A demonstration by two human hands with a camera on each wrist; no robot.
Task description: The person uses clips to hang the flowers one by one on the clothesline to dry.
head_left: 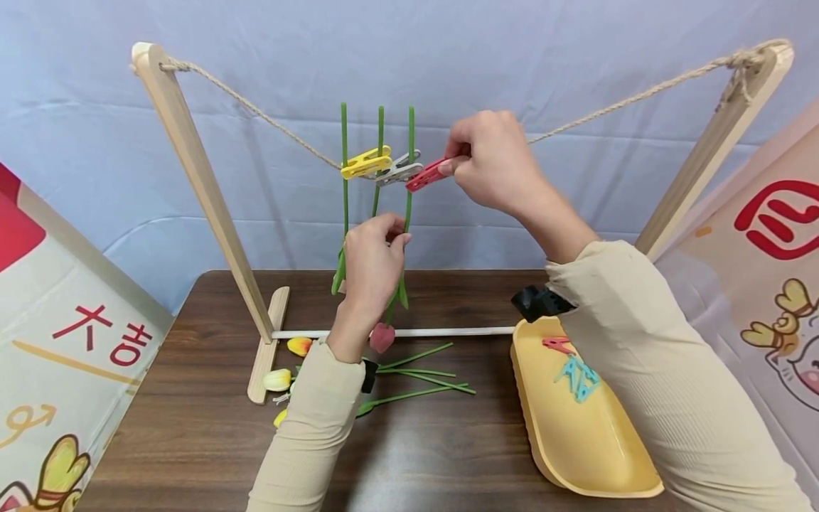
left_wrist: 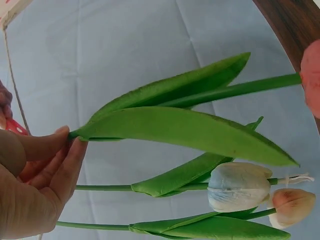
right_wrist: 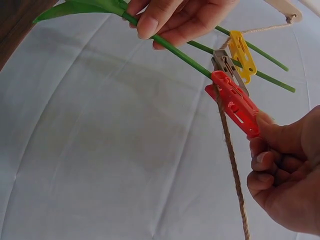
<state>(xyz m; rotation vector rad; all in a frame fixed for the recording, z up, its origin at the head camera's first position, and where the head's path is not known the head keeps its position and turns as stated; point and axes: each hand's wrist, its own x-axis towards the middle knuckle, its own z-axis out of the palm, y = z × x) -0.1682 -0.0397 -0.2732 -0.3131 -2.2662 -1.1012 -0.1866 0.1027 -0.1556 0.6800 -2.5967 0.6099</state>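
My left hand (head_left: 374,259) pinches the green stem of an upside-down artificial tulip, whose pink bloom (head_left: 382,338) hangs below. Higher up, my right hand (head_left: 499,163) grips the tail end of a red clothespin (right_wrist: 232,102). The nose of that clothespin meets the stem and the twine (head_left: 269,121); the right wrist view does not show whether it bites fully. To its left, a grey clothespin (head_left: 399,171) and a yellow clothespin (head_left: 367,163) hold two more stems on the twine. A whitish tulip (left_wrist: 237,187) and a peach tulip (left_wrist: 294,206) hang from these stems.
Wooden posts (head_left: 198,178) carry the sagging twine, with a white rod (head_left: 467,331) low between them. Several tulips with green stems (head_left: 416,372) lie on the brown table (head_left: 192,441). At right, a yellow bin (head_left: 595,455) contains blue clothespins (head_left: 579,377) and a red one.
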